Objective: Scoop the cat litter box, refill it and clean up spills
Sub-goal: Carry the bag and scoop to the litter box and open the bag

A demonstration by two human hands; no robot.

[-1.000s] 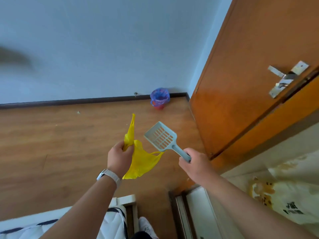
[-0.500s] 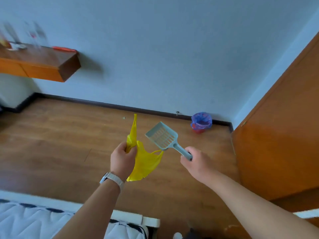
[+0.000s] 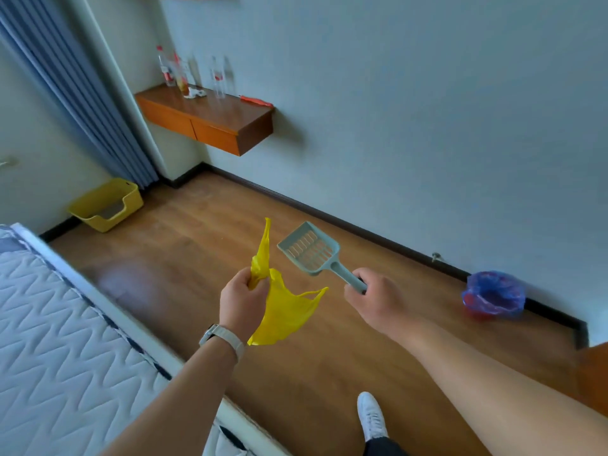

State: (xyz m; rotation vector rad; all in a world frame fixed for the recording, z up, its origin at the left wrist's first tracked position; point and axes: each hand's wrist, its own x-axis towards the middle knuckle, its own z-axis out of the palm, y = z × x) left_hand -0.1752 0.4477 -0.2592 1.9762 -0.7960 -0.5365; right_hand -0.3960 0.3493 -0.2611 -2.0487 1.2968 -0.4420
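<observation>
Wood floor (image 3: 197, 258) ran between mattress (image 3: 65, 324) edge and wall. Yellow litter box (image 3: 131, 199) sat on floor in far left corner, beside curtain (image 3: 82, 110), well apart from person. Blue-lined bin (image 3: 493, 296) stood at skirting, right side. Left hand (image 3: 241, 301) pinched limp yellow bag (image 3: 286, 311), mouth collapsed. Right hand (image 3: 375, 301) gripped scoop (image 3: 311, 250) by handle, slotted head empty. Likely risks: bag not opened before scooping, so clumps would miss it and land on floor; thin bag snagging on scoop edge.

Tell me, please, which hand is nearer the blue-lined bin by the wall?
Right. The right hand, gripping the scoop, is left of the bin; the left hand, gripping the yellow bag, is farther left.
</observation>
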